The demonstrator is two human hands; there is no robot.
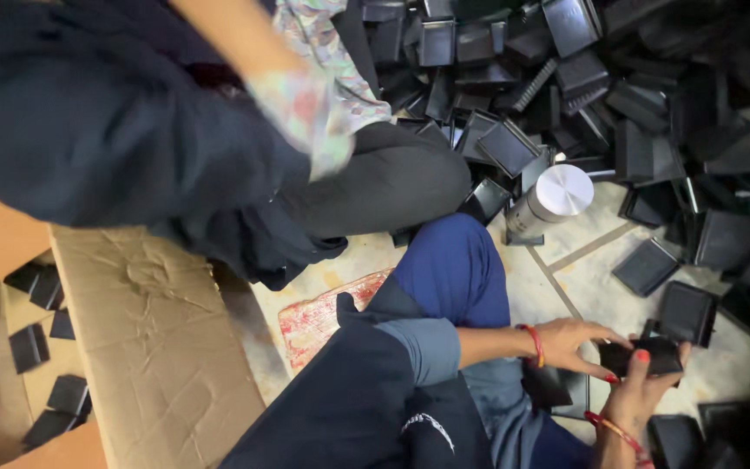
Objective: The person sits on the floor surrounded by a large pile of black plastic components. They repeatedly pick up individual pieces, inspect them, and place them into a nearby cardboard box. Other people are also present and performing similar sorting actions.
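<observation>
Both hands closed on one black square piece (pixel 653 356), low at the right of the view, just above the tiled floor (pixel 592 260) and in front of the person's blue-trousered knee (pixel 453 265). Left hand (pixel 576 340) comes in from the left on a grey-blue sleeve, red bangle at the wrist, fingers laid flat and curled over the near edge of the piece. Right hand (pixel 640 391) rises from the bottom edge, also with a red bangle, fingers wrapped underneath and the thumb, red nail showing, pressed on the top face. Piece held roughly level between the two; its details are too dark to make out. Just beside it, up and to the right, another black square tray (pixel 687 311) lies on the tiles, and one more (pixel 646 266) a little further up. Beyond these a big loose heap of black trays (pixel 618 95) fills the upper right, tumbled at all angles. At the heap's near edge a silvery cylinder (pixel 557 198) lies tilted, its round end toward the camera. Between the knee and the left side, a red patterned cloth (pixel 327 317) lies flat on the floor. Left of that, a cardboard box (pixel 158 339) with a crumpled flap, several black pieces (pixel 45 347) lying inside. A second person in dark clothes sits at upper left, their arm in a floral sleeve (pixel 310 104) blurred, well apart from the held piece.
</observation>
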